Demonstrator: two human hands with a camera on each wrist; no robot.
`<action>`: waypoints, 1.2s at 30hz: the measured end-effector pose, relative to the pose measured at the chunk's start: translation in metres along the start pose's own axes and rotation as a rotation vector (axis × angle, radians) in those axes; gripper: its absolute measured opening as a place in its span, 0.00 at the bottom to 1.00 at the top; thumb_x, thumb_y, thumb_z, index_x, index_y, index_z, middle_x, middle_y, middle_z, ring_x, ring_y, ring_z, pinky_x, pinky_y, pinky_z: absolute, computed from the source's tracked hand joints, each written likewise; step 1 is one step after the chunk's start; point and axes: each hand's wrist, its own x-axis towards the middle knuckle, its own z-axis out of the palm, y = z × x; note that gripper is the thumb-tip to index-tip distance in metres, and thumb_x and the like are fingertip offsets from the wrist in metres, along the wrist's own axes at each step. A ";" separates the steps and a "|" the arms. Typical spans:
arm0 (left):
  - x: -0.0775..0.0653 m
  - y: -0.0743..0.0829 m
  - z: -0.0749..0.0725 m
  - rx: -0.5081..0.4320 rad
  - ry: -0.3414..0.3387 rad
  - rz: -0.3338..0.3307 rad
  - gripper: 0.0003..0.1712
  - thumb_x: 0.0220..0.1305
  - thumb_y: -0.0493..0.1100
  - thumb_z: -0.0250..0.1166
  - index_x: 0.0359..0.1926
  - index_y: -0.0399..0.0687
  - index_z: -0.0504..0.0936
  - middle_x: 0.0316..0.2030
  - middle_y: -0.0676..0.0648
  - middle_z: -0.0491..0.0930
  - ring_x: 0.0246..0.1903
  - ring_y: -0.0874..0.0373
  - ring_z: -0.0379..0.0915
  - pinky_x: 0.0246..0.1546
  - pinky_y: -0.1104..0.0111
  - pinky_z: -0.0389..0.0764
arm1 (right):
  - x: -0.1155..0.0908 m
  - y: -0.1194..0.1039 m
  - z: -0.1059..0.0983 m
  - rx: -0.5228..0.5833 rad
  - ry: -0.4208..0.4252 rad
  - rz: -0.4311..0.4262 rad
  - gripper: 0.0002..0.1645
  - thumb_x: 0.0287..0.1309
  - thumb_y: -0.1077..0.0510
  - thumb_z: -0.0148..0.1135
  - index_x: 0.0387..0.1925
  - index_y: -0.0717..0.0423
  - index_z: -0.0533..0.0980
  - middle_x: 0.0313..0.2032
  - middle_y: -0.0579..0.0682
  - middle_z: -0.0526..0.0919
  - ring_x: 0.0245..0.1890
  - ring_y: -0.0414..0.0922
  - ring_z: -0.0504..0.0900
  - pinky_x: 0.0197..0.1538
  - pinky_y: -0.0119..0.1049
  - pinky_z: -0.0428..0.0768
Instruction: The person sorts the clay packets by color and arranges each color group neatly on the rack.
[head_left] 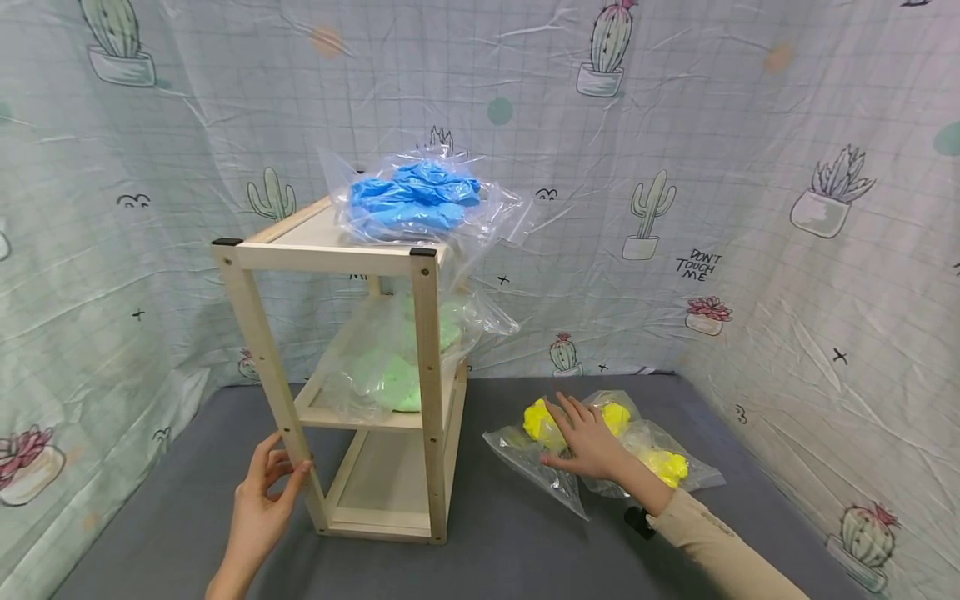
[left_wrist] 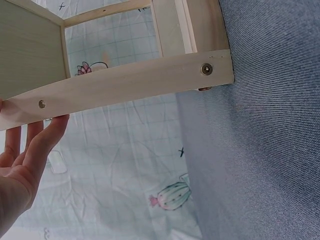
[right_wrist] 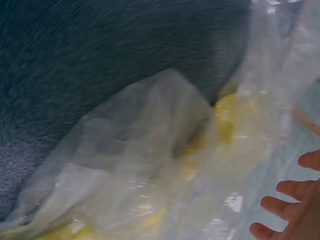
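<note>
A small three-tier wooden rack [head_left: 429, 333] stands on the grey table left of centre. My left hand [head_left: 258, 500] holds its front left post [left_wrist: 120, 85] low down, thumb on one side and fingers on the other. Over clear plastic bags with yellow lumps [head_left: 666, 468] on the table, my right hand [head_left: 588, 442] hovers with its fingers spread. In the right wrist view its fingers look apart from the crumpled bags [right_wrist: 150, 130]. A clear bag of blue material [head_left: 416, 200] lies on the top shelf. The middle shelf holds clear bagged green lumps [head_left: 401, 383], partly behind the front right post.
The bottom shelf [head_left: 382, 479] shows its bare board. A cactus-print cloth [head_left: 502, 67] hangs behind and at both sides of the grey table [head_left: 517, 533]. A small black object [head_left: 639, 522] is beneath the right wrist.
</note>
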 end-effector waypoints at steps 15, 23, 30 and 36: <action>-0.001 -0.001 0.000 -0.011 0.004 0.011 0.27 0.55 0.30 0.60 0.57 0.41 0.64 0.32 0.74 0.67 0.30 0.86 0.67 0.22 0.84 0.73 | 0.008 0.011 0.031 -0.034 -0.153 0.046 0.61 0.37 0.25 0.56 0.66 0.56 0.53 0.63 0.69 0.54 0.59 0.64 0.60 0.56 0.66 0.56; 0.000 0.000 0.001 -0.019 0.004 0.027 0.28 0.55 0.29 0.59 0.57 0.41 0.63 0.32 0.73 0.67 0.31 0.86 0.67 0.21 0.84 0.73 | 0.014 0.008 0.034 -0.063 -0.202 0.057 0.62 0.37 0.21 0.53 0.66 0.55 0.53 0.55 0.64 0.67 0.53 0.61 0.68 0.52 0.65 0.58; 0.000 -0.002 0.001 -0.011 0.007 -0.003 0.27 0.56 0.30 0.59 0.57 0.42 0.64 0.32 0.74 0.67 0.30 0.86 0.67 0.22 0.85 0.73 | 0.015 0.008 0.035 -0.054 -0.198 0.049 0.55 0.40 0.25 0.56 0.62 0.56 0.60 0.50 0.63 0.71 0.49 0.59 0.70 0.50 0.64 0.59; -0.001 -0.002 0.002 -0.010 0.005 -0.004 0.27 0.56 0.31 0.59 0.58 0.42 0.64 0.32 0.74 0.67 0.31 0.87 0.67 0.23 0.86 0.73 | 0.015 0.013 0.041 -0.064 -0.098 0.001 0.44 0.45 0.33 0.59 0.58 0.56 0.65 0.45 0.59 0.73 0.45 0.54 0.73 0.46 0.61 0.63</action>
